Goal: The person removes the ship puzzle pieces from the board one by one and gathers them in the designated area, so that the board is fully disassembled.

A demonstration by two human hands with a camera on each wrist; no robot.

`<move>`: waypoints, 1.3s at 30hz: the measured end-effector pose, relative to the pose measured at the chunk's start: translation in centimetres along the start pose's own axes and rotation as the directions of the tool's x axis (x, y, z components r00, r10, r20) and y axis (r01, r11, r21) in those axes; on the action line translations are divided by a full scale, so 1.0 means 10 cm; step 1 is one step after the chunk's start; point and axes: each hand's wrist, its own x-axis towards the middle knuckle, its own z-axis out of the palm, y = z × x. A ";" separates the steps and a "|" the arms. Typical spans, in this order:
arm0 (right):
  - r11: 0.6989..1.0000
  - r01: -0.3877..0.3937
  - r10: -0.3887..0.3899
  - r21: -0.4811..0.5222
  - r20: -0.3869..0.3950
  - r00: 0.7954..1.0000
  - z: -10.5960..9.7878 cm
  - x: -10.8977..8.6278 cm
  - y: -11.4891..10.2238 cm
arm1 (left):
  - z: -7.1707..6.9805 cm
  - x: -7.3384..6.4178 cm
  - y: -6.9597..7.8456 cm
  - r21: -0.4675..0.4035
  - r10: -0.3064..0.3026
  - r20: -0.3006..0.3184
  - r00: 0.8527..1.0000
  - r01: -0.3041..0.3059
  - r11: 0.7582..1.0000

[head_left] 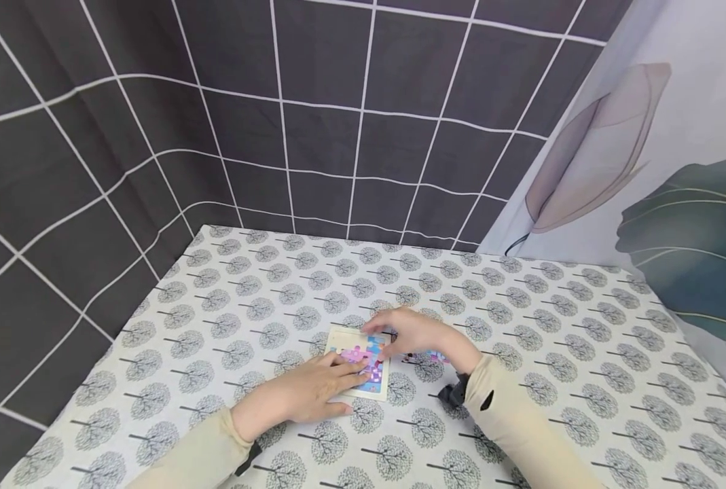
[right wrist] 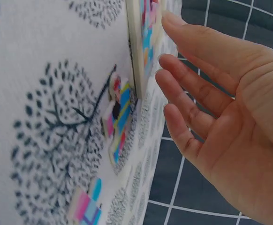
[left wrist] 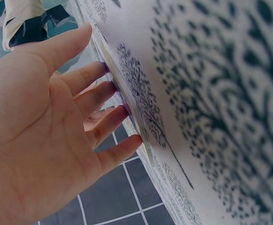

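Observation:
A jigsaw puzzle in a pale wooden frame (head_left: 358, 394) lies on the cloth, its picture mostly pink, purple and blue. My left hand (head_left: 314, 388) rests over its lower left part, the straight fingertips touching the pieces and covering some. In the left wrist view these fingers (left wrist: 96, 98) reach the tray's edge, the thumb held apart. My right hand (head_left: 416, 334) arches over the upper right corner, thumb and fingers spread around blue pieces. From the right wrist, the palm (right wrist: 239, 140) shows nothing in it, and the thumb tip is close to the tray (right wrist: 135, 51).
Loose puzzle pieces (right wrist: 120, 117) lie on the cloth just right of the tray, partly under my right forearm; another striped piece (right wrist: 86, 206) lies nearer the wrist. A tree-print cloth (head_left: 265, 299) covers the table. Dark gridded curtain (head_left: 320, 136) stands behind, a leaf-print one (head_left: 674, 136) at right.

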 end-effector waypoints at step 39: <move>0.999 0.016 -0.016 -0.052 -0.001 1.000 0.07 0.18 0.00 | 0.00 0.00 0.00 0.014 -0.003 0.011 1.000 0.003 1.000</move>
